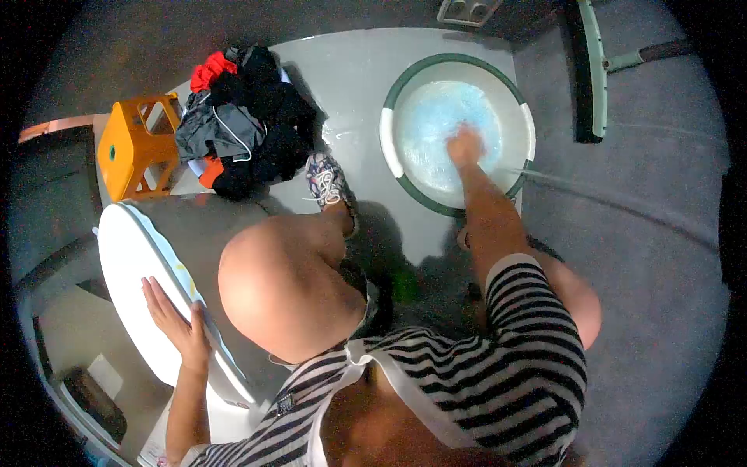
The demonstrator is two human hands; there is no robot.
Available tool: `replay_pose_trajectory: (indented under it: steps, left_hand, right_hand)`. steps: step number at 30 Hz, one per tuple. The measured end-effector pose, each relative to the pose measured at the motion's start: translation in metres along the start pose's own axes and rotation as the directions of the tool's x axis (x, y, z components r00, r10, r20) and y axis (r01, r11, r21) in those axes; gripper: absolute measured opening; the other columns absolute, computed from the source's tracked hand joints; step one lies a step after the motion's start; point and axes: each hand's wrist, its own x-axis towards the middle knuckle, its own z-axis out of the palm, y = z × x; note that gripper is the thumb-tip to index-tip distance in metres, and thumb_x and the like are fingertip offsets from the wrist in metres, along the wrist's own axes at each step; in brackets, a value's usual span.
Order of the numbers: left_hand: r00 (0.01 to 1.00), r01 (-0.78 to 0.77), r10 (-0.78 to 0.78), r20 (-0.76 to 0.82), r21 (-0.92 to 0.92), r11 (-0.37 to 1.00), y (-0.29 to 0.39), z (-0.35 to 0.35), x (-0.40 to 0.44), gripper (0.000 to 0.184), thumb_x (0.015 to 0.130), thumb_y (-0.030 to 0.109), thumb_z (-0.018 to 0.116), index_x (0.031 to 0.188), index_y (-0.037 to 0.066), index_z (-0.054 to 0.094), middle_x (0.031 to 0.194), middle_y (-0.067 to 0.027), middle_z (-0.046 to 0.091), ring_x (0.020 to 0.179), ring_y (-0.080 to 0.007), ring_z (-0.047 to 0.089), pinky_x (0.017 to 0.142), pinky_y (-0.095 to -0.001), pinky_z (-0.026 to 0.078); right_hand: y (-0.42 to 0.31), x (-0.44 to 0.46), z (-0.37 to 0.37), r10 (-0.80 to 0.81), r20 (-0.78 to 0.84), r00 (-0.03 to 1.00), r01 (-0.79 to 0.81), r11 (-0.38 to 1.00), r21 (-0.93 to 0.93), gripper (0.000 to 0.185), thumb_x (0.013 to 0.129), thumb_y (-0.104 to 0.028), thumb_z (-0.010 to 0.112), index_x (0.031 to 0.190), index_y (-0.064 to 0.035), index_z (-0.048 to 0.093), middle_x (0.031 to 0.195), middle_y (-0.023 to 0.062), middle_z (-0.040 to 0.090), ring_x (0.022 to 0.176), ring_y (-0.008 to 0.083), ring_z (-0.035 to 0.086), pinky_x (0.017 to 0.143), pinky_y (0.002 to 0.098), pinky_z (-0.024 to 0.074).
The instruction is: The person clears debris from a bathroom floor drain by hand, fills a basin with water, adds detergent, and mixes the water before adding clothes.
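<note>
A round basin (387, 128) with a green and white rim stands on the floor, holding bluish, foamy water. My right hand (465, 146) is in or just over the water, right of the basin's middle; motion blurs its fingers, so what they hold, if anything, does not show. My left hand (177, 323) rests flat on the white toilet lid (128, 268), fingers stretched out, thumb near the lid's edge. A pale blue cover (173, 261) shows under the lid's edge.
A pile of dark, grey and red clothes (249, 117) lies on the floor beside an orange stool (128, 148). A floor squeegee (593, 74) leans at the right wall. A floor drain or socket plate (469, 11) shows at the top.
</note>
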Motion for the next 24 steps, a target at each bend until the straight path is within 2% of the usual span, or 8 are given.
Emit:
replay_pose_trajectory:
  steps: [4,5,9,13,17,20,21,24]
  left_hand:
    - [1.0,0.017,-0.017,-0.002,-0.031,0.999,-0.001,0.0,-0.002,0.078,0.084,0.055,0.038,0.138,0.003,0.018,0.143,-0.0215,0.014,0.132,-0.0364,0.013,0.105,-0.0478,0.012]
    - [1.0,0.007,-0.007,-0.002,-0.022,1.0,0.001,0.0,-0.001,0.077,0.084,0.055,0.038,0.138,0.003,0.019,0.143,-0.0214,0.014,0.132,-0.0364,0.013,0.104,-0.0478,0.012]
    - [0.999,0.038,-0.038,0.003,-0.029,0.999,0.003,-0.001,0.0,0.077,0.084,0.055,0.039,0.138,0.003,0.02,0.142,-0.0213,0.014,0.132,-0.0361,0.014,0.105,-0.0478,0.012]
    - [1.0,0.003,-0.002,0.007,-0.039,0.999,0.003,-0.002,0.002,0.077,0.085,0.054,0.038,0.137,0.0,0.018,0.142,-0.0233,0.013,0.131,-0.0371,0.014,0.104,-0.0478,0.012]
    - [0.999,0.037,-0.037,0.028,0.002,0.999,-0.007,-0.002,-0.001,0.078,0.084,0.052,0.039,0.137,0.0,0.018,0.142,-0.0236,0.014,0.131,-0.0371,0.013,0.104,-0.0481,0.012]
    - [0.999,0.042,-0.042,0.029,0.005,0.999,-0.004,-0.004,0.002,0.077,0.083,0.052,0.039,0.137,0.001,0.019,0.142,-0.0235,0.013,0.132,-0.0368,0.012,0.104,-0.0501,0.01]
    - [0.997,0.061,-0.061,0.036,0.009,0.998,-0.002,-0.006,0.003,0.077,0.083,0.052,0.039,0.137,0.002,0.018,0.142,-0.0223,0.013,0.132,-0.0359,0.011,0.104,-0.0508,0.009]
    - [0.996,0.073,-0.074,0.049,0.033,0.997,-0.003,-0.007,0.002,0.08,0.081,0.056,0.038,0.139,0.005,0.016,0.143,-0.0198,0.012,0.133,-0.0343,0.01,0.104,-0.0518,0.008]
  right_hand:
    - [0.003,-0.028,0.054,-0.346,0.354,0.869,0.492,0.687,-0.535,0.05,0.079,-0.025,0.049,0.12,0.0039,0.044,0.118,0.024,0.048,0.114,0.034,0.042,0.1,0.0492,0.0241]
    - [-0.001,-0.036,0.049,-0.623,0.149,0.768,0.627,0.779,0.022,0.04,0.076,-0.019,0.051,0.11,0.0014,0.053,0.116,0.0224,0.051,0.11,0.0314,0.047,0.102,0.0473,0.0228]
    - [0.033,0.035,0.044,-0.016,0.331,0.944,-0.011,0.997,0.081,0.05,0.079,-0.026,0.053,0.119,0.0035,0.046,0.112,0.025,0.052,0.107,0.034,0.049,0.091,0.0523,0.0341]
    - [0.005,-0.036,0.052,-0.386,-0.452,0.804,0.253,0.911,-0.326,0.021,0.075,-0.021,0.061,0.089,-0.0045,0.062,0.095,0.0187,0.057,0.094,0.0363,0.05,0.084,0.0496,0.0363]
    - [0.026,0.002,0.041,-0.774,-0.285,0.566,0.74,0.629,-0.237,0.034,0.073,-0.026,0.064,0.094,-0.0003,0.059,0.097,0.0166,0.057,0.097,0.0333,0.05,0.087,0.0494,0.0349]
    - [0.078,0.017,0.073,-0.392,-0.051,0.919,0.274,0.724,-0.633,0.03,0.079,-0.026,0.051,0.085,0.0018,0.058,0.084,0.0212,0.058,0.08,0.03,0.057,0.073,0.05,0.0427]
    - [0.078,0.004,0.084,-0.639,-0.346,0.687,0.245,0.653,-0.717,0.028,0.078,-0.027,0.052,0.085,-0.0006,0.058,0.087,0.0202,0.058,0.082,0.0311,0.055,0.077,0.0519,0.0406]
    - [0.0,-0.022,0.018,-0.665,-0.026,0.747,0.646,0.734,-0.208,0.032,0.075,-0.026,0.056,0.095,-0.0016,0.057,0.101,0.0189,0.056,0.099,0.0356,0.049,0.089,0.0544,0.0321]
